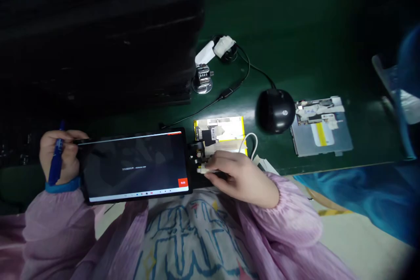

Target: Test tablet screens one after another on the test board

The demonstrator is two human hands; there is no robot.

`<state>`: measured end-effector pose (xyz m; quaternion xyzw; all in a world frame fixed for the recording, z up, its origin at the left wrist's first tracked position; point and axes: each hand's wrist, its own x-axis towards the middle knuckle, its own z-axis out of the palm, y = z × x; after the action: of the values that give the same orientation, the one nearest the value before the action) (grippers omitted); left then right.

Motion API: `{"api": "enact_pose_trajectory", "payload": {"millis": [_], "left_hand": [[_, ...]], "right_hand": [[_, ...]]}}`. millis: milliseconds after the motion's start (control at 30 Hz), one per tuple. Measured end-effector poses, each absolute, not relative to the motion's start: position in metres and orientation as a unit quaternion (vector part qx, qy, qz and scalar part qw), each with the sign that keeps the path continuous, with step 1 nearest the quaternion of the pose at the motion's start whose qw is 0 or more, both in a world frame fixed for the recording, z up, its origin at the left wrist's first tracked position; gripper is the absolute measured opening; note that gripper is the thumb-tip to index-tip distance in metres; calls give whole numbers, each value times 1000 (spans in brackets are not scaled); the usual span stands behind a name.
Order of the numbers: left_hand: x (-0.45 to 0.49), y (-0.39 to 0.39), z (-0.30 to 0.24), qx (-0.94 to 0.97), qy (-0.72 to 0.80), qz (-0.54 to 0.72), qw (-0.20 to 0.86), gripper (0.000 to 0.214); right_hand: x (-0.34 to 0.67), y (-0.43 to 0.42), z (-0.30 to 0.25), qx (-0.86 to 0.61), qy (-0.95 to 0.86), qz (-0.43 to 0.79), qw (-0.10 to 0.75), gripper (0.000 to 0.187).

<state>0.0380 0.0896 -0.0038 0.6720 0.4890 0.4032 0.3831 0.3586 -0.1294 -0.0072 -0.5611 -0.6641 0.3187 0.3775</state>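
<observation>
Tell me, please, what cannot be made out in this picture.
- Head view, centre text on the tablet: too small to read.
- Head view, white cable: partly hidden by the right hand.
- Head view, blue clothing: cut off by the right edge.

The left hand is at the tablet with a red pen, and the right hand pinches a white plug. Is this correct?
Not fully: in the head view, the pen is blue. The left hand at the tablet and the right hand pinching a white plug are correct.
</observation>
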Motion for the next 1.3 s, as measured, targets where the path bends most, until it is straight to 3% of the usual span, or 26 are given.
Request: {"api": "enact_pose_trajectory", "payload": {"millis": [400, 833, 1300], "left_hand": [[46, 91, 1, 671, 490, 403, 385, 32], [40, 93, -3, 679, 492, 394, 375, 32], [28, 102, -13, 709, 450, 400, 366, 45]], "right_hand": [[349, -119, -29, -582, -636, 270, 428, 7], [346, -121, -32, -576, -655, 249, 422, 12], [345, -112, -30, -553, -734, 101, 381, 28]]}}
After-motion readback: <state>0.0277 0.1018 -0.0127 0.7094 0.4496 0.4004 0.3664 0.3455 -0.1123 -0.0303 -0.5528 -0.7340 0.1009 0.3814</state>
